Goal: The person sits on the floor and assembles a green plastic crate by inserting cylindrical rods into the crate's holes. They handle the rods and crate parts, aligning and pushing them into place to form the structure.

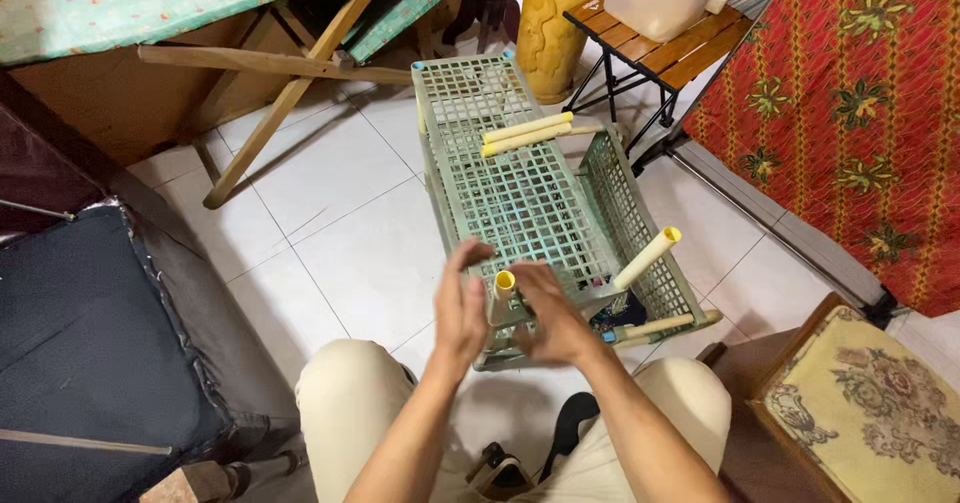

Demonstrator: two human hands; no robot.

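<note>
Standing upright at the near end of the green rack (520,203), a yellow tube (505,285) sits between both hands: left hand (462,308) and right hand (550,313) open, flanking it, gripping nothing

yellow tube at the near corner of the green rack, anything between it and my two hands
Nothing visible does. The yellow tube stands upright at the near corner of the green plastic rack, in the open gap between the left hand and the right hand. Both hands are open beside it; whether the fingers touch it cannot be told.
</note>
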